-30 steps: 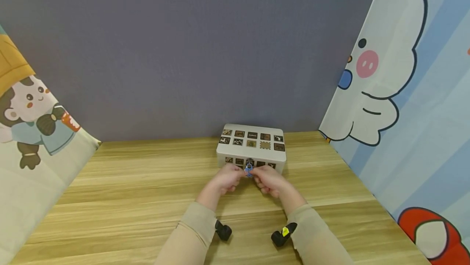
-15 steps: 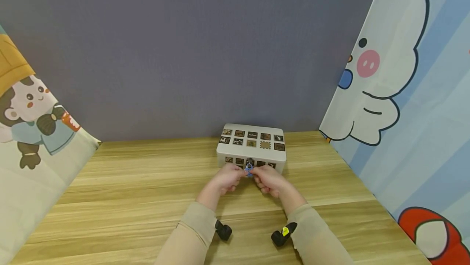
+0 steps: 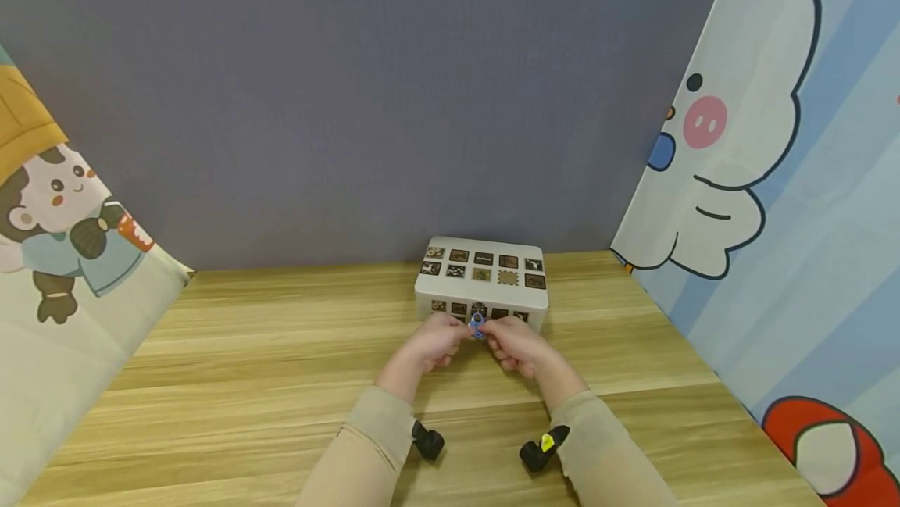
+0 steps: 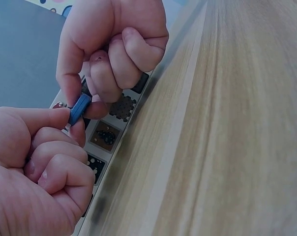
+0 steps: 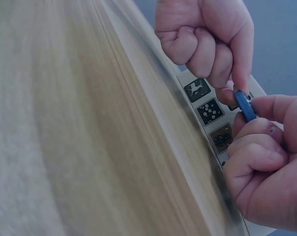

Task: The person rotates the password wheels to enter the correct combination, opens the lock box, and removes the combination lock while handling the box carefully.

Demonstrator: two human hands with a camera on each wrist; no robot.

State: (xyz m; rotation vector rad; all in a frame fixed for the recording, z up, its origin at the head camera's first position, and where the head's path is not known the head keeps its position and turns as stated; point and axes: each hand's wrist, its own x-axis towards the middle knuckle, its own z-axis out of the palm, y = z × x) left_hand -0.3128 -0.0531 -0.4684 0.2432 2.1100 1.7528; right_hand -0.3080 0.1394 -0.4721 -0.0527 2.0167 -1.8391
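Hands pinching padlock, partly hiding box, grey wall

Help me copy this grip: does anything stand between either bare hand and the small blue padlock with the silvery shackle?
Nothing visible does: the left hand and right hand pinch the padlock directly, from opposite sides, at the white rectangular box's front.

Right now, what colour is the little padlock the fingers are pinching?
The padlock is blue; it shows best in the left wrist view.
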